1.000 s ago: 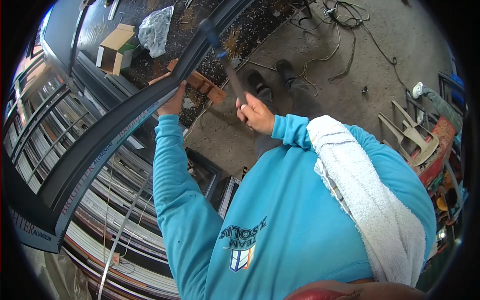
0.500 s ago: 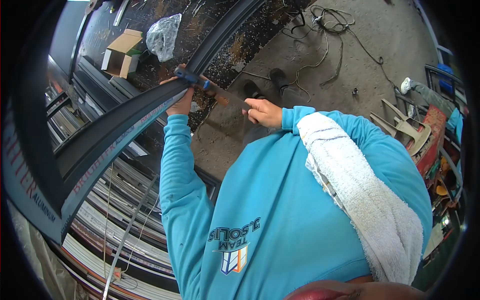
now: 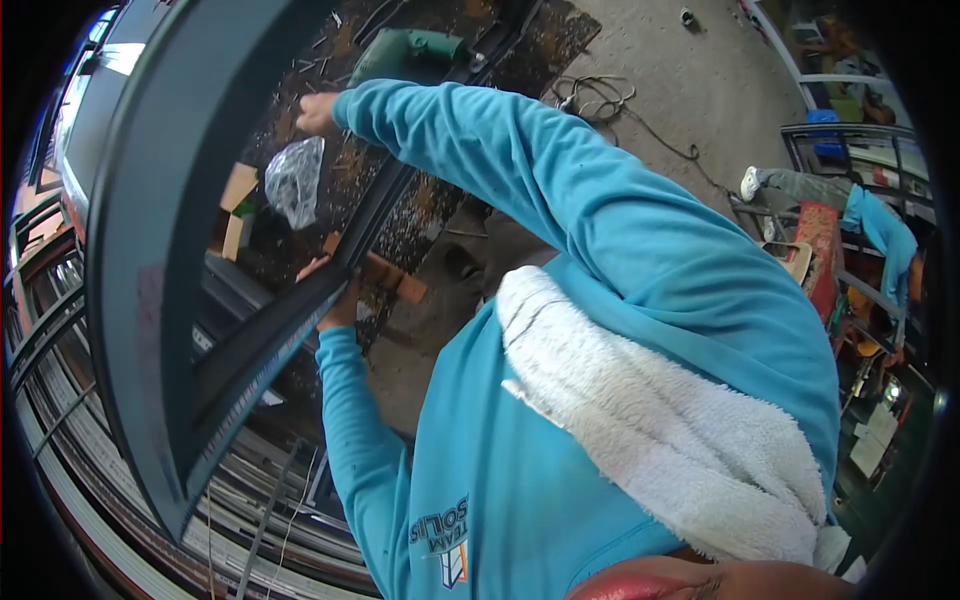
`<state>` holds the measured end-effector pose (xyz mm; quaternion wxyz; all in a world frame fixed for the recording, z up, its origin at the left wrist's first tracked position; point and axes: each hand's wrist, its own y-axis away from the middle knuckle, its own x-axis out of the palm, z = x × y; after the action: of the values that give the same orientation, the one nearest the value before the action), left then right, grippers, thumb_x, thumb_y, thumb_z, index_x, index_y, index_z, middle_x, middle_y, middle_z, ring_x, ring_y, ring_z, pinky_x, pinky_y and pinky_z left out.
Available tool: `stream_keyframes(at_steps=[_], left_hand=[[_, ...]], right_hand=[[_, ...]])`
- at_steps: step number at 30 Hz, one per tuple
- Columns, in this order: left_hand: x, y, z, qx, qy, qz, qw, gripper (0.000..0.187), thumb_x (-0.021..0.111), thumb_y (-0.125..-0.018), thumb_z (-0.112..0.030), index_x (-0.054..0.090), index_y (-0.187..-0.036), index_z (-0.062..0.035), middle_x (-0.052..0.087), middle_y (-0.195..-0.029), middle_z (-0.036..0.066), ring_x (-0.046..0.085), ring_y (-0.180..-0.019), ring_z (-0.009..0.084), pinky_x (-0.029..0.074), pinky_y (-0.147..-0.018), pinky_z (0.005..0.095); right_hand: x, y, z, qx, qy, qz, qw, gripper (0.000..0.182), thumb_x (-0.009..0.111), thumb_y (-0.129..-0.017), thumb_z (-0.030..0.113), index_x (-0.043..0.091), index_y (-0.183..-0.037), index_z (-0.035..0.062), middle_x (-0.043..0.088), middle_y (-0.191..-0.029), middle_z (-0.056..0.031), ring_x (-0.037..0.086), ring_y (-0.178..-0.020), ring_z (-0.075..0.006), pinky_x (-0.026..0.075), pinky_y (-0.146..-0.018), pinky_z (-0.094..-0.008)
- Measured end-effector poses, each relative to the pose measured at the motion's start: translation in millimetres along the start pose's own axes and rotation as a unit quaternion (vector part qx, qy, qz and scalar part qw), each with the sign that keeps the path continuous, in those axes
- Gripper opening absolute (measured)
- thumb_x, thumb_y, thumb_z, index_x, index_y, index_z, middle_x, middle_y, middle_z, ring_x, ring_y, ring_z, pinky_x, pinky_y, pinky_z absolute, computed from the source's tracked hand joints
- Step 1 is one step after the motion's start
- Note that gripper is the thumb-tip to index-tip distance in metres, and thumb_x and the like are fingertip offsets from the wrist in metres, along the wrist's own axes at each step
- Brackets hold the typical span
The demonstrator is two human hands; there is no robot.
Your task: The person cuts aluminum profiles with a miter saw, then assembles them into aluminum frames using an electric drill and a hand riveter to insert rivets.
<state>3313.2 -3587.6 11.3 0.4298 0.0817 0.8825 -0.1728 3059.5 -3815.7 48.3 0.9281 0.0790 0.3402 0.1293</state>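
My left hand [image 3: 340,305] grips a dark aluminum frame [image 3: 355,240] near a joint, fingers on the far side and palm on the near side. The long bar slants up and right, while a tall frame side [image 3: 150,250] rises at the left. Over the dark worktable [image 3: 320,60], my right hand [image 3: 318,113] is reached out, its fingers curled; whatever they hold, if anything, is hidden. Close by lie a clear plastic bag [image 3: 295,180] and a green power tool [image 3: 415,50]. A reddish-brown block [image 3: 395,278] is beside the frame joint.
An opened cardboard box [image 3: 237,200] stands on the table. Lengths of metal profile [image 3: 90,400] are stacked at lower left. A coiled cord [image 3: 600,100] lies on the concrete floor [image 3: 680,70]. Another person's sleeve [image 3: 885,235] and shoe [image 3: 748,183] show at the right.
My right hand has left the frame joint and stretched across the table. The long blue-ended tool it held is out of sight. My left hand stays on the frame; the view has shifted.
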Motion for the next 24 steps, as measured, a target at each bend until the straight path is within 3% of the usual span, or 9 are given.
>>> stream_keyframes(at_steps=[2,5,6,8,12,14,19,23,24], left_hand=[[-2,-2,-10,-0.004,0.01,-0.021,1.0,0.054,0.086,-0.056,-0.015,0.061,-0.103,-0.0065,0.06,-0.104,0.009,0.057,-0.107,0.03,0.043,-0.097,0.0404],[-10,-7,-22,0.002,-0.006,-0.029,1.0,0.053,0.086,-0.057,-0.017,0.061,-0.103,-0.0065,0.062,-0.104,0.009,0.059,-0.106,0.0299,0.042,-0.098,0.0427],[-10,-12,-25,-0.003,-0.008,-0.028,1.0,0.052,0.085,-0.059,-0.016,0.061,-0.104,-0.0065,0.062,-0.103,0.009,0.059,-0.106,0.0295,0.043,-0.097,0.0422],[-14,-12,-34,-0.017,-0.012,-0.014,1.0,0.051,0.083,-0.061,-0.013,0.06,-0.106,-0.0066,0.064,-0.102,0.009,0.059,-0.107,0.0289,0.044,-0.096,0.0411],[-8,-6,-17,0.029,-0.195,0.047,0.979,0.052,0.08,-0.064,-0.027,0.062,-0.11,-0.0116,0.062,-0.109,0.005,0.058,-0.11,0.0254,0.038,-0.099,0.0422],[-5,-4,-9,0.071,-0.194,0.011,0.978,0.05,0.078,-0.067,-0.032,0.062,-0.11,-0.0125,0.062,-0.111,0.004,0.058,-0.11,0.0237,0.038,-0.099,0.0412],[-15,-12,-28,-0.001,-0.168,0.04,0.985,0.051,0.083,-0.061,-0.026,0.061,-0.106,-0.013,0.063,-0.107,0.004,0.059,-0.108,0.0246,0.041,-0.096,0.0411],[-15,-13,-23,0.009,-0.077,0.012,0.997,0.052,0.085,-0.059,-0.021,0.059,-0.104,-0.0116,0.061,-0.107,0.006,0.058,-0.107,0.0273,0.042,-0.095,0.042],[-18,-21,-34,-0.135,0.041,-0.004,0.99,0.052,0.085,-0.059,-0.019,0.059,-0.104,-0.0109,0.061,-0.107,0.006,0.059,-0.107,0.0277,0.042,-0.095,0.042]], right_hand=[[-19,-13,-23,-0.022,0.072,0.025,0.997,0.066,0.048,-0.083,0.051,0.052,-0.127,0.0015,0.05,-0.13,-0.0254,0.044,-0.126,-0.0403,0.032,-0.108,-0.0449],[-103,21,-63,-0.087,0.216,-0.185,0.955,0.057,0.055,-0.077,0.051,0.058,-0.114,0.0078,0.058,-0.114,-0.02,0.054,-0.108,-0.0336,0.041,-0.095,-0.0441],[-108,21,-87,-0.022,0.269,-0.284,0.92,0.058,0.056,-0.077,0.051,0.056,-0.117,0.0098,0.057,-0.115,-0.0171,0.054,-0.109,-0.0315,0.041,-0.094,-0.0434],[-134,19,-131,0.084,0.222,-0.154,0.959,0.069,0.058,-0.075,0.057,0.053,-0.122,0.0062,0.054,-0.124,-0.019,0.051,-0.117,-0.035,0.041,-0.098,-0.0443],[-115,-58,-223,0.081,0.092,0.085,0.989,0.089,0.065,-0.068,0.067,0.055,-0.125,-0.0005,0.053,-0.13,-0.0214,0.051,-0.119,-0.0364,0.039,-0.101,-0.0413],[-137,-45,-204,0.116,-0.05,0.195,0.973,0.076,0.074,-0.064,0.059,0.063,-0.119,0.0067,0.06,-0.119,-0.0132,0.058,-0.106,-0.0263,0.045,-0.094,-0.0386],[-160,38,-140,0.1,-0.258,0.188,0.942,0.047,0.075,-0.076,0.033,0.063,-0.109,0.003,0.065,-0.095,-0.0079,0.065,-0.074,-0.0186,0.056,-0.07,-0.0316],[-191,96,-132,-0.007,-0.448,0.231,0.864,0.053,0.071,-0.078,0.029,0.056,-0.119,-0.0007,0.065,-0.103,-0.0116,0.066,-0.084,-0.0222,0.056,-0.077,-0.035],[-201,121,-109,-0.021,-0.499,0.237,0.833,0.055,0.07,-0.078,0.027,0.053,-0.122,-0.0015,0.064,-0.106,-0.013,0.066,-0.088,-0.0234,0.055,-0.08,-0.036]])
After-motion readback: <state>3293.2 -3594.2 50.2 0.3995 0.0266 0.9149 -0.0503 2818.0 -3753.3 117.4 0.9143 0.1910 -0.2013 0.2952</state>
